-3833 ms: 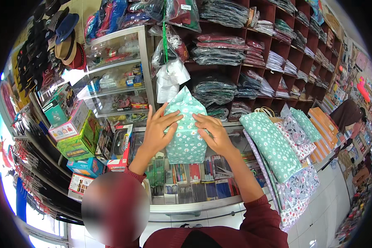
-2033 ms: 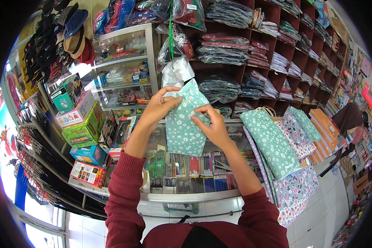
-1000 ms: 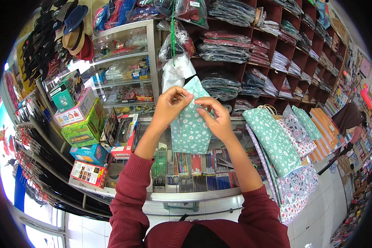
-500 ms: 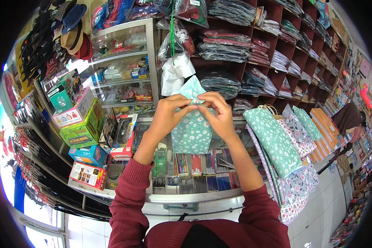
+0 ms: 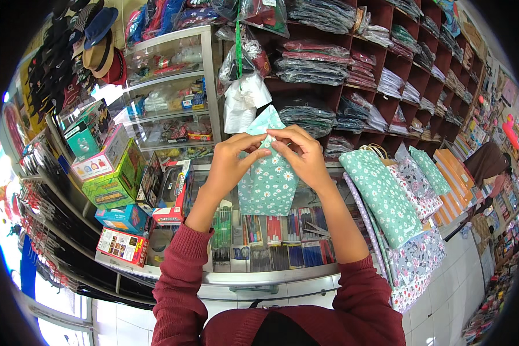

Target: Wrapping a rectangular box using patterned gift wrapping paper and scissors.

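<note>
At the left, stacked boxes (image 5: 112, 179) are resting on the glass worktop (image 5: 271, 278), apparently set aside to leave room. The left hand (image 5: 226, 166) is pinching the daisy-patterned green package (image 5: 267, 190) near its top, fingers nearly closed, probably steadying the fold. The package is sitting over the worktop's middle, pointed end away from the person. The right hand (image 5: 308, 164) is pinching just beside, seemingly tightening the same crease. Farther right, a matching floral bundle (image 5: 380, 196) is overlapping other patterned packages (image 5: 415, 259), perhaps for reach.
</note>
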`<state>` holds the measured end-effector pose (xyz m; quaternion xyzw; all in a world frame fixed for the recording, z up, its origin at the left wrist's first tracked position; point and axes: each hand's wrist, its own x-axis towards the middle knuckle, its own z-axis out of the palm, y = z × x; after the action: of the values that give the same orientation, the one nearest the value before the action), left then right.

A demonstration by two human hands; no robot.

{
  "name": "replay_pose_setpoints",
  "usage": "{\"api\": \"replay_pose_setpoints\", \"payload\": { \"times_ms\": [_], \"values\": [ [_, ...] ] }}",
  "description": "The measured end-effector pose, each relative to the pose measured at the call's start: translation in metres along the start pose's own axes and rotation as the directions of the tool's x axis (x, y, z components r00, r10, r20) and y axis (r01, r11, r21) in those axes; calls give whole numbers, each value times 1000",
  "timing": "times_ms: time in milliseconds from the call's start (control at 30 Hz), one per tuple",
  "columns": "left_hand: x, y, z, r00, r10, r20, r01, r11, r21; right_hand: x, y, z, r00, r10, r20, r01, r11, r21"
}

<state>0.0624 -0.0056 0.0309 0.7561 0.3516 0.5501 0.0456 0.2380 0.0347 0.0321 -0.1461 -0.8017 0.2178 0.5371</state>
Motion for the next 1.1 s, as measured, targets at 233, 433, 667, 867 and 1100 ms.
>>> {"api": "replay_pose_setpoints", "payload": {
  "times_ms": [233,433,667,867,1100],
  "values": [
    [0,5,11,992,83,-97,-72,991,116,-9,7,5,981,64,-185,-37,989,146],
    [-3,10,17,974,175,-144,-140,963,229,-12,9,4,988,102,-115,-93,992,80],
    [-1,8,16,988,-148,-53,142,985,-98,-13,3,3,983,161,-93,-159,987,29],
    [0,3,16,983,-178,-35,171,974,-152,-14,6,3,984,159,-75,-145,976,165],
    [-7,-1,13,956,-293,-1,279,912,-301,-13,6,-1,936,349,-49,-332,920,209]
  ]
}}
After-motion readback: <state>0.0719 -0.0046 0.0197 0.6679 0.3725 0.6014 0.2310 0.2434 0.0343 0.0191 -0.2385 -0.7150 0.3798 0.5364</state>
